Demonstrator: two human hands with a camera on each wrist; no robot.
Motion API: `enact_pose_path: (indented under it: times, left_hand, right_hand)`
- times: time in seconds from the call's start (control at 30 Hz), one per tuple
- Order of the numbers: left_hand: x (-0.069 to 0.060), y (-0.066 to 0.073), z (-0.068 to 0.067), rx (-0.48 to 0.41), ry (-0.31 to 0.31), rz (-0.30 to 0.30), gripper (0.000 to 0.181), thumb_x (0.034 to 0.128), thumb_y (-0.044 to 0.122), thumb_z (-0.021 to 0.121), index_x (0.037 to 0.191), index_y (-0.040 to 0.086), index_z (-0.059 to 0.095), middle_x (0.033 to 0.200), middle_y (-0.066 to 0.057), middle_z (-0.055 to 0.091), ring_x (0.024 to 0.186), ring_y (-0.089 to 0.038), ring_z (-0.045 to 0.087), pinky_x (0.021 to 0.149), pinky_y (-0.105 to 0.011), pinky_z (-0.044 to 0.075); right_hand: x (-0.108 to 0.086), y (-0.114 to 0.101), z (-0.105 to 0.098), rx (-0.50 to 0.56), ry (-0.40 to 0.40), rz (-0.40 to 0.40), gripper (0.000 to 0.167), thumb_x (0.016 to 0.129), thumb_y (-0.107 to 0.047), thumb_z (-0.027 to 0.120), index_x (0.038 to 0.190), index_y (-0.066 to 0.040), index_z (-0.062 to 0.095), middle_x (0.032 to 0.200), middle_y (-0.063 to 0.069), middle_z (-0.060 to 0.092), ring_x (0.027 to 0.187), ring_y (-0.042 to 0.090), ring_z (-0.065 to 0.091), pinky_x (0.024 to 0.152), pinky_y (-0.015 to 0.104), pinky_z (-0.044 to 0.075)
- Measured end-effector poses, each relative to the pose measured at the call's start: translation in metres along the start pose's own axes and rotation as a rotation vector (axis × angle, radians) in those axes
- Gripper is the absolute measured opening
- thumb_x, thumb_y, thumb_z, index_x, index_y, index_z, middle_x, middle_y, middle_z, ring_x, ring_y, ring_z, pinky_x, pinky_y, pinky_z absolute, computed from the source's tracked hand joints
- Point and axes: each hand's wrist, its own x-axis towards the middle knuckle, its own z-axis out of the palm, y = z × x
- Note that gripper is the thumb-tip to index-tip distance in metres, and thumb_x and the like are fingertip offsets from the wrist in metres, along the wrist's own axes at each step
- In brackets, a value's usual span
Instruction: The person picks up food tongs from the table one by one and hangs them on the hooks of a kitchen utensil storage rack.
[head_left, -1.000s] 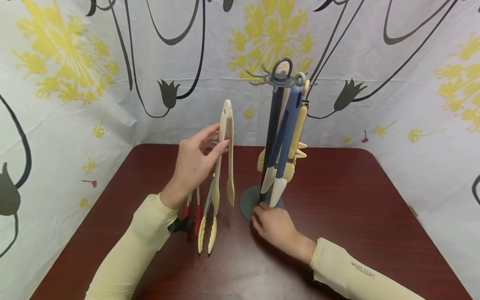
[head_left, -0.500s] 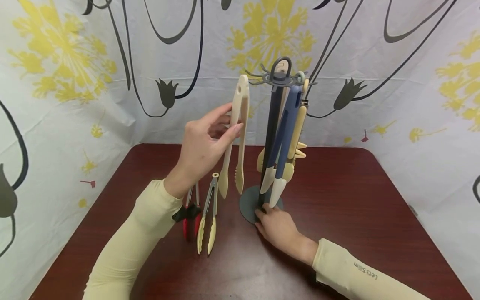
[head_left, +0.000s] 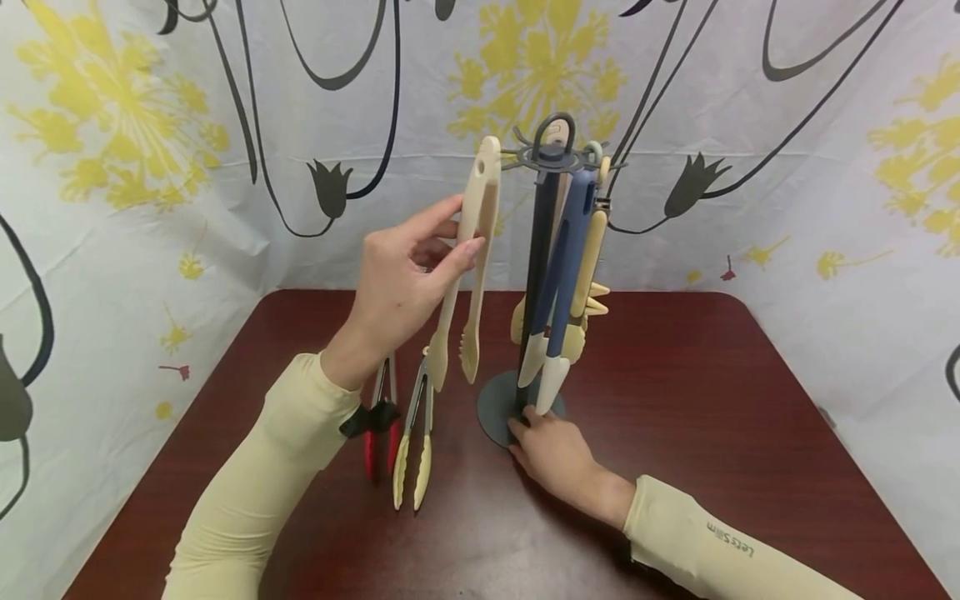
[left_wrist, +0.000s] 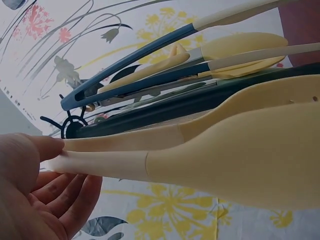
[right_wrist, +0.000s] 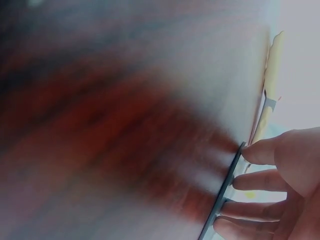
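Observation:
My left hand point(head_left: 401, 275) pinches a pair of cream tongs point(head_left: 470, 217) between thumb and fingers, upright with the tips down. The tongs' holed top end lines up with a left hook of the dark utensil rack point(head_left: 536, 250); whether it touches the hook, I cannot tell. In the left wrist view the cream tongs point(left_wrist: 240, 155) lie close along the pole. My right hand point(head_left: 558, 458) rests on the rack's round base point(head_left: 497, 408). Extended fingers of the right hand point(right_wrist: 300, 175) touch the base's edge in the right wrist view.
Blue tongs with white tips point(head_left: 572, 250) and yellow-handled tongs point(head_left: 591, 267) hang on the rack's right side. Metal tongs with pale yellow tips point(head_left: 422, 475) lie on the dark red table point(head_left: 675, 400). Beside them, red-tipped tongs point(head_left: 393, 442) are partly hidden by my left wrist.
My left hand has lifted the cream tongs up and to the right, bringing their top beside the rack's hooks. The right hand has stayed at the base.

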Motion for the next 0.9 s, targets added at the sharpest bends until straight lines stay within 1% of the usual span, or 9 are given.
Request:
enact_pose_path:
  times: [0.1,0.3,0.5,0.73,0.9]
  left_hand:
    - [0.001,0.0,0.001,0.017,-0.014,-0.01,0.04,0.0899,0.012,0.073,0.129,0.003,0.065,0.091,-0.014,0.077,0.068,-0.016,0.074,0.061,-0.022,0.058]
    - [0.002,-0.001,0.006,0.004,-0.031,-0.039,0.04,0.0902,0.013,0.073,0.129,0.003,0.065,0.091,-0.014,0.077,0.068,-0.017,0.074,0.061,-0.022,0.058]
    - [0.0,-0.002,0.01,0.004,-0.026,-0.066,0.042,0.0901,0.014,0.073,0.13,0.004,0.064,0.095,-0.015,0.077,0.07,-0.017,0.074,0.06,-0.02,0.056]
    - [-0.003,-0.004,0.014,0.001,-0.02,-0.078,0.042,0.0904,0.016,0.073,0.13,0.006,0.064,0.099,-0.013,0.077,0.071,-0.016,0.074,0.061,-0.024,0.058]
    - [-0.006,-0.007,0.013,-0.019,-0.033,-0.123,0.04,0.0903,0.016,0.073,0.129,0.007,0.065,0.102,-0.012,0.077,0.079,-0.016,0.074,0.069,-0.026,0.059]
  right_hand:
    - [0.0,0.0,0.0,0.002,0.005,0.0,0.031,0.078,-0.029,0.083,0.103,-0.013,0.075,0.086,0.005,0.062,0.072,0.021,0.063,0.051,0.032,0.054]
    - [0.0,0.0,0.0,-0.003,0.0,0.006,0.032,0.078,-0.03,0.083,0.103,-0.013,0.075,0.086,0.005,0.062,0.073,0.021,0.064,0.052,0.033,0.055]
    - [0.001,-0.001,-0.001,-0.001,-0.011,0.009,0.032,0.078,-0.03,0.083,0.103,-0.013,0.075,0.086,0.005,0.062,0.072,0.021,0.063,0.052,0.033,0.055]
    - [0.001,-0.001,-0.001,-0.002,-0.022,0.006,0.031,0.078,-0.03,0.083,0.103,-0.013,0.075,0.087,0.006,0.062,0.072,0.021,0.064,0.053,0.033,0.055]
    - [0.002,0.0,-0.002,0.001,-0.029,0.007,0.032,0.079,-0.03,0.083,0.104,-0.013,0.075,0.087,0.006,0.063,0.071,0.02,0.063,0.052,0.033,0.055]
